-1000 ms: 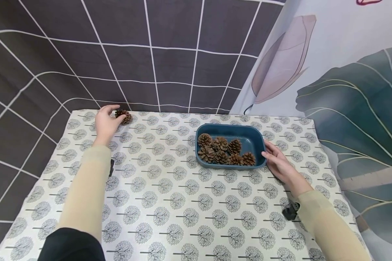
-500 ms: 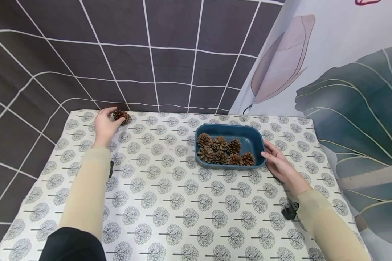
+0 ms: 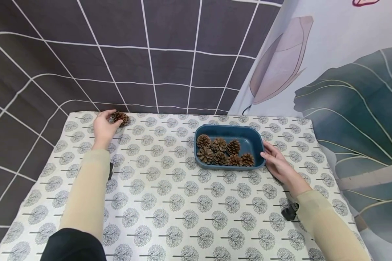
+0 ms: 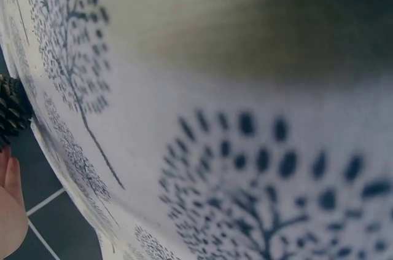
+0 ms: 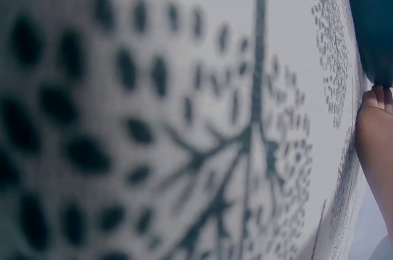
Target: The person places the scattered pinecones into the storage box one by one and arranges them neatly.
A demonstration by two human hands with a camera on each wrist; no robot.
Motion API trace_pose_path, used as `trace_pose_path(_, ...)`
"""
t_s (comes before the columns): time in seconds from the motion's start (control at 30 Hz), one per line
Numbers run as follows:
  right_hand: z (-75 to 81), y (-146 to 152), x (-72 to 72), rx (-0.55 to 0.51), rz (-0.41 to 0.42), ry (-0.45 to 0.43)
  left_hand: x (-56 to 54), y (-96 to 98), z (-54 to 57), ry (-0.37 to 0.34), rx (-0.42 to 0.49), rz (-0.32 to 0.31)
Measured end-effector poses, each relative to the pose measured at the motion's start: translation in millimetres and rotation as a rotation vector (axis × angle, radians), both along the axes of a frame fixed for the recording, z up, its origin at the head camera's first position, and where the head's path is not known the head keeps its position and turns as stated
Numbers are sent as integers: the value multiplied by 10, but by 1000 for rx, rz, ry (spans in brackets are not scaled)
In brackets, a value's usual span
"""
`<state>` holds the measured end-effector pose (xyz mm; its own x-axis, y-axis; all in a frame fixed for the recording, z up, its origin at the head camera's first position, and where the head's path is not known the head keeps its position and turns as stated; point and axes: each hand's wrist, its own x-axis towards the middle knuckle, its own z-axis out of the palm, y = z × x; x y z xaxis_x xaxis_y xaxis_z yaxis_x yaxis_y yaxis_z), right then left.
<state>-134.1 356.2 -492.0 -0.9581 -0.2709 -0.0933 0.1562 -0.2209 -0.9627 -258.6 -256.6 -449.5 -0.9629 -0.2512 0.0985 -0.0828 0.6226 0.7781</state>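
At the table's far left corner, my left hand [image 3: 103, 127] has its thumb and fingers around a brown pine cone [image 3: 121, 118]. The same pine cone [image 4: 11, 111] shows at the left edge of the left wrist view, with part of the hand below it. My right hand [image 3: 278, 164] grips the right end of a dark blue rectangular plastic box [image 3: 199, 164], thumb at the rim and fingers along the outer wall. Several pine cones [image 3: 219, 145] lie in the left and front part of this box. The right wrist view catches fingertips against the box's side [image 5: 376, 26].
A white cloth with grey tree prints [image 3: 170, 217] covers the table. Behind it hangs a dark cloth with white grid lines [image 3: 173, 65]. To the right is a light curtain with large leaf prints [image 3: 356, 108]. A thin black cable [image 3: 246, 108] shows behind the table's far edge.
The fingers of my left hand have come down slightly around the pine cone. My right hand and the box keep their place, while the whole head view shifts a little.
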Motion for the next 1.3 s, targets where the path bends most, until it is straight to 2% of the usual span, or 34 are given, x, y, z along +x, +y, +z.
trace_pose_path(0.33, 8, -5, -4, 8, -8, -15, -1, -19, -18, -9, -16, 7)
trace_pose_path(0.67, 29, -12, 0, 23, -13, -26, -7, 102, -13, 70, 44, -97)
trace_pose_path(0.9, 24, -9, 3, 13, -10, -26, -19, 363, 60, 138, 94, -177)
trace_pose_path(1.13, 20, -8, 4, 14, -6, -23, -42, 683, 128, 221, 161, -293)
trace_pose_path(1.3, 22, -8, 0, 20, -5, -27, -30, 922, 212, 258, 157, -364)
